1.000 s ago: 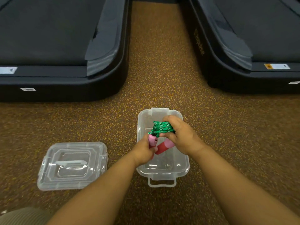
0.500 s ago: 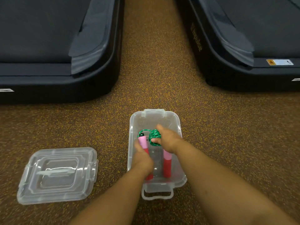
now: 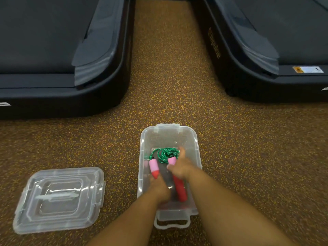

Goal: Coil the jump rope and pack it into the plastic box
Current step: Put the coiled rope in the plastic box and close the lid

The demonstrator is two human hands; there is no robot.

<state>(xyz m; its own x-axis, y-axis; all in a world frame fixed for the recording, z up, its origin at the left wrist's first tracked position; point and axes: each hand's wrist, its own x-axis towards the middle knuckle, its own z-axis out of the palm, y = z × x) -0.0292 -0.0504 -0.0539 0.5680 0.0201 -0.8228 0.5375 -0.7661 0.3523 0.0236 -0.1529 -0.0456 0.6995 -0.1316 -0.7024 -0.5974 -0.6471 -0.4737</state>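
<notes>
A clear plastic box (image 3: 194, 139) stands open on the floor in front of me. Inside it lies the jump rope: a green coil (image 3: 167, 154) toward the far end and two pink-and-red handles. My left hand (image 3: 159, 189) is low in the box, closed around the red end of the left handle (image 3: 153, 167). My right hand (image 3: 181, 168) rests on the right handle (image 3: 180, 189), thumb against the coil. Both hands cover parts of the handles.
The box's clear lid (image 3: 58, 198) lies flat on the speckled brown floor to the left. Two dark treadmill bases stand beyond, one far left (image 3: 71, 82) and one far right (image 3: 257, 68), with a floor strip between them.
The coiled rope and handles have gone down from above the box into it. Both hands followed and now press the handles flat on the bottom. The coil has loosened a little.
</notes>
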